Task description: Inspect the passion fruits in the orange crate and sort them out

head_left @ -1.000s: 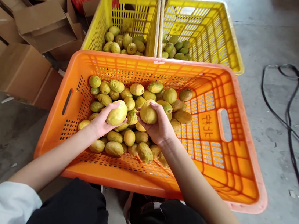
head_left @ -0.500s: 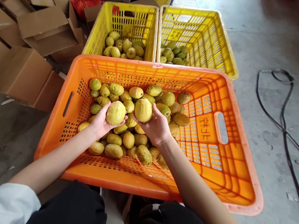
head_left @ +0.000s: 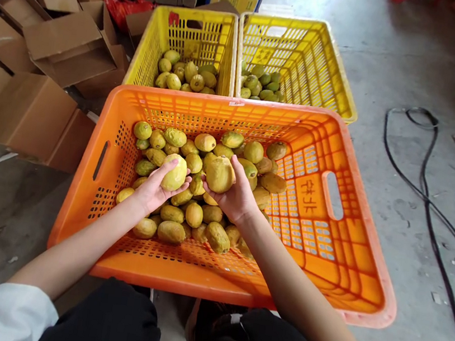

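My left hand (head_left: 156,187) is closed round a pale yellow papaya (head_left: 174,173), its thumb lying over the fruit's top. Beside it, my right hand (head_left: 238,193) grips another yellow papaya (head_left: 220,174), thumb along the right side; a dented, uneven side faces me. Both fruits are held a small gap apart over an orange plastic crate (head_left: 211,289). Below them, several yellow-green papayas (head_left: 171,232) lie heaped in the left and middle of the crate, partly hidden by my hands.
Beyond the orange crate stand a left yellow crate (head_left: 142,51) and a right yellow crate (head_left: 342,79), each with papayas inside. Opened cardboard boxes (head_left: 27,114) pile up at the left. A black cable (head_left: 427,198) lies looped on the concrete floor at the right.
Both papayas have been turned in my hands. The right one now shows its dented side, and my left thumb has moved up over the left one.
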`<state>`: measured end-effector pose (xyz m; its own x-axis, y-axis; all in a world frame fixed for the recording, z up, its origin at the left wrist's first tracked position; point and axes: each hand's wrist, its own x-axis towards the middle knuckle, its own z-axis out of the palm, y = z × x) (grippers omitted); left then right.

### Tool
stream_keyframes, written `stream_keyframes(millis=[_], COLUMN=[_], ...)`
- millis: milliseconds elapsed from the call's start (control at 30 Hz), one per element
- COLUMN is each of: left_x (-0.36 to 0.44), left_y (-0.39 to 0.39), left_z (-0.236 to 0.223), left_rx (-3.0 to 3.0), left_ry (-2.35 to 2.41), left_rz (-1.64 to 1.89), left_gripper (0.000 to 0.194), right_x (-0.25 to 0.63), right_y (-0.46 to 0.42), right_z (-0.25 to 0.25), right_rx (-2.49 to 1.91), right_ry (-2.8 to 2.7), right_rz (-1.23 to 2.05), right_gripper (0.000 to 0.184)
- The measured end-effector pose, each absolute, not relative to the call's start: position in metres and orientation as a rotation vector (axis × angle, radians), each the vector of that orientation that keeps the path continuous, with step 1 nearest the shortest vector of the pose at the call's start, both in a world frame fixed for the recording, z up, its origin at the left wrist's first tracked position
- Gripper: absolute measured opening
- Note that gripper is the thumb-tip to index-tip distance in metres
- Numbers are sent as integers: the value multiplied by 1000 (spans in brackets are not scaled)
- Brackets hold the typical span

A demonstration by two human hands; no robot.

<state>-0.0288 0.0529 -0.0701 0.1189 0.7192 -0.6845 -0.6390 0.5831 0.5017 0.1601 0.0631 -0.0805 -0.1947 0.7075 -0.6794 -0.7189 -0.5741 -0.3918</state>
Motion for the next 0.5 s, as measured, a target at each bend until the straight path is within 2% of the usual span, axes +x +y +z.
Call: stream_keyframes(millis=[267, 433, 500], left_x=[-26, -24, -24], left_y=[58, 59, 58], left_z=[-69, -66, -66], left_rx=[-61, -122, -136], left_ry=[1095, 1099, 1097], left_rz=[1044, 1024, 1002], left_gripper=[26, 42, 47], right_x=[154, 156, 156], right_y=[63, 68, 69], right_z=[-71, -70, -68], right_rx=[-1115, -1150, -1144], right_ry=[58, 206, 227], right_rz=[1804, 1786, 1791], right_gripper=[10, 31, 34])
